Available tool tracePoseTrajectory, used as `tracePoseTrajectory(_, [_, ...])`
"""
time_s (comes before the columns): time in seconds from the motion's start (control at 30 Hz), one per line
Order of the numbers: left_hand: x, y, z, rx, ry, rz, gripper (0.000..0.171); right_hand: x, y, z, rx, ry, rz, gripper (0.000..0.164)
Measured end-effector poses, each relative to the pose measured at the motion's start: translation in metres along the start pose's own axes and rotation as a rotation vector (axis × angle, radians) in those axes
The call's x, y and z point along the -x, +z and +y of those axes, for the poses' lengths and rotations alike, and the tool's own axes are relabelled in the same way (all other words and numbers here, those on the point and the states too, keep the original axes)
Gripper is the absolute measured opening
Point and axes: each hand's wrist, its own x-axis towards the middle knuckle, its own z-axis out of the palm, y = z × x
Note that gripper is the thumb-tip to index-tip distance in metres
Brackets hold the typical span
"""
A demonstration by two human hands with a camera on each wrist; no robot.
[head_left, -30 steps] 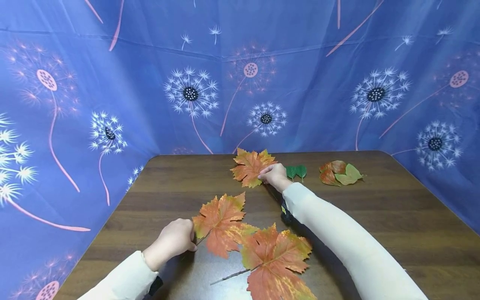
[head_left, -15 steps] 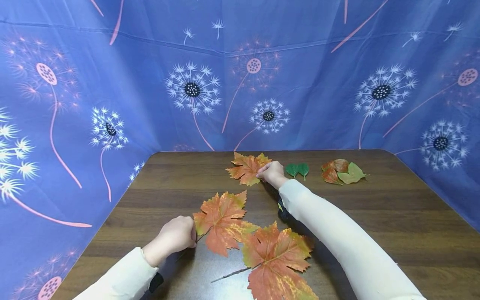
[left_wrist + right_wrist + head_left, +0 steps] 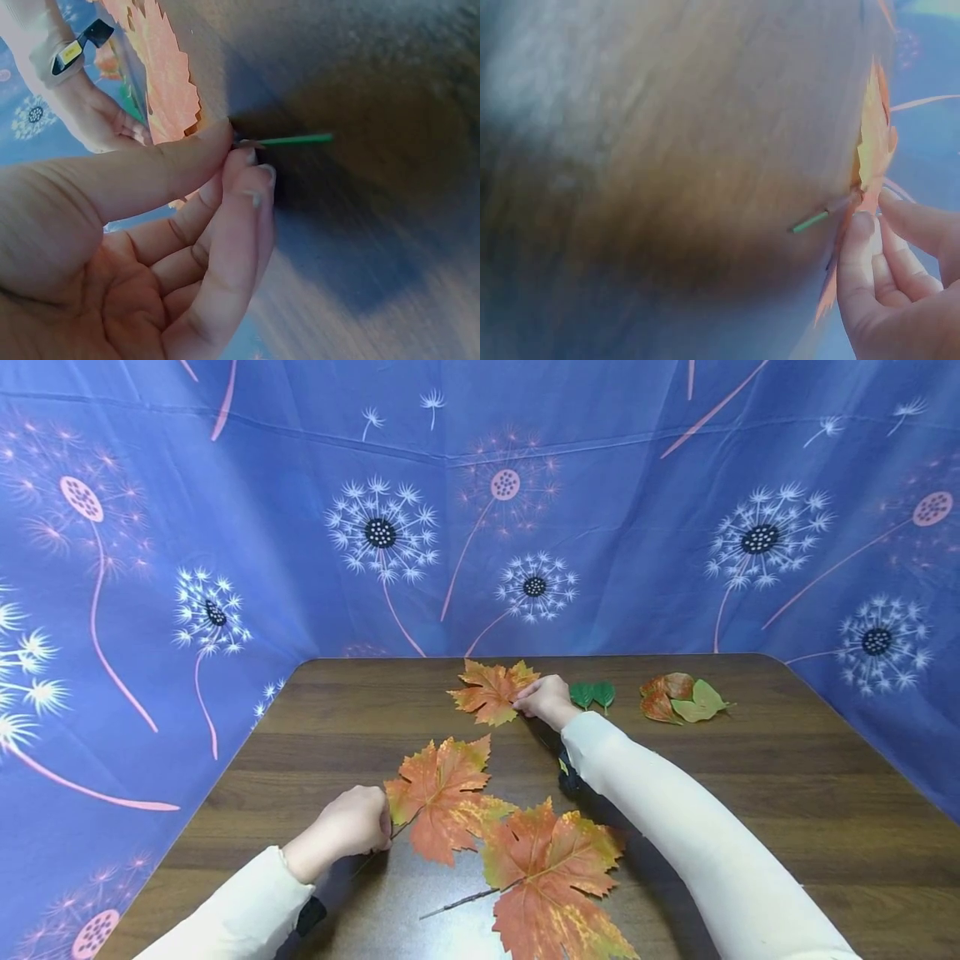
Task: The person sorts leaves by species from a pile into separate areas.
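Observation:
Three orange maple leaves with yellow-green edges are on the wooden table (image 3: 300, 752). My left hand (image 3: 351, 823) pinches the dark stem of the middle maple leaf (image 3: 444, 797) between thumb and fingertips. In the left wrist view, the stem's green tip (image 3: 300, 139) sticks out past the fingertips. Farther away, my right hand (image 3: 546, 700) pinches the far maple leaf (image 3: 489, 692) near its stem end. The right wrist view has that leaf (image 3: 876, 142) edge-on, its green stem tip (image 3: 810, 221) pointing away. The near maple leaf (image 3: 555, 881) lies untouched, overlapping the middle one's edge.
Two small green leaves (image 3: 592, 694) lie just beyond my right wrist. Right of them is a small cluster of reddish-brown leaves (image 3: 663, 693) with a yellow-green leaf (image 3: 701, 702). A blue dandelion-print cloth (image 3: 637, 527) hangs behind and left of the table.
The far maple leaf and my right hand have shifted slightly left, opening a wider gap to the green leaves. My left hand keeps its pinch on the middle leaf's stem, almost still.

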Motion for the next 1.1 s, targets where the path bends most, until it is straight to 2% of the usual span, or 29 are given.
tracePoseTrajectory(0.27, [-0.002,0.0,-0.004,0.109,0.104,-0.012,0.024,0.007,-0.007,-0.004,-0.056,-0.001,-0.031,0.014])
tracePoseTrajectory(0.57, [-0.002,-0.001,-0.006,0.185,0.1,-0.046,0.022,0.023,-0.017,-0.011,-0.027,-0.055,-0.142,0.014])
tracePoseTrajectory(0.67, [-0.002,0.0,-0.008,0.244,0.065,-0.067,0.023,0.028,-0.022,-0.014,-0.028,-0.067,-0.19,0.017])
tracePoseTrajectory(0.93, [-0.003,0.0,-0.007,0.352,-0.097,-0.123,0.021,0.045,-0.036,-0.008,-0.089,-0.043,-0.368,0.026])
tracePoseTrajectory(1.1, [-0.004,0.0,-0.009,0.412,-0.125,-0.149,0.018,0.066,-0.047,-0.001,-0.116,-0.043,-0.546,0.03])
